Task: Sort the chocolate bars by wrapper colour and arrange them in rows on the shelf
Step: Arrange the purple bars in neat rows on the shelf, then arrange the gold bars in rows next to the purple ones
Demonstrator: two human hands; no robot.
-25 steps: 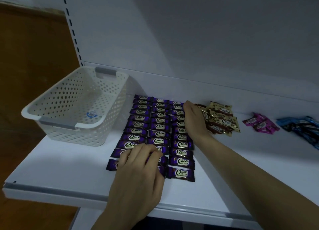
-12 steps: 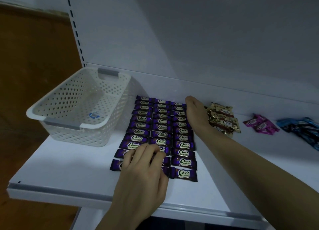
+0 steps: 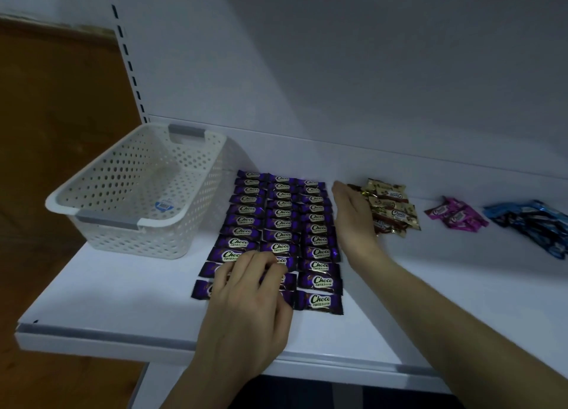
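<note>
Purple foil-wrapped chocolate bars [image 3: 281, 224] lie in three rows on the white metal shelf [image 3: 123, 285], right of the white perforated plastic basket [image 3: 61, 199], with the left hand [image 3: 246, 310] resting bent fingers on the front ones, grip unclear, and the right hand [image 3: 353, 221] flat and straight-fingered between them and the gold-wrapped bars [image 3: 390, 209].

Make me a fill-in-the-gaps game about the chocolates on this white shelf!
1. The chocolate bars laid in neat rows all have ___ wrappers.
2. The white plastic basket full of holes stands to the ___ of those rows.
3. The loose pink-wrapped bars lie between the gold-and-brown wrapped pile and a far-right pile wrapped in ___.
Missing words: purple, left, blue.
</note>
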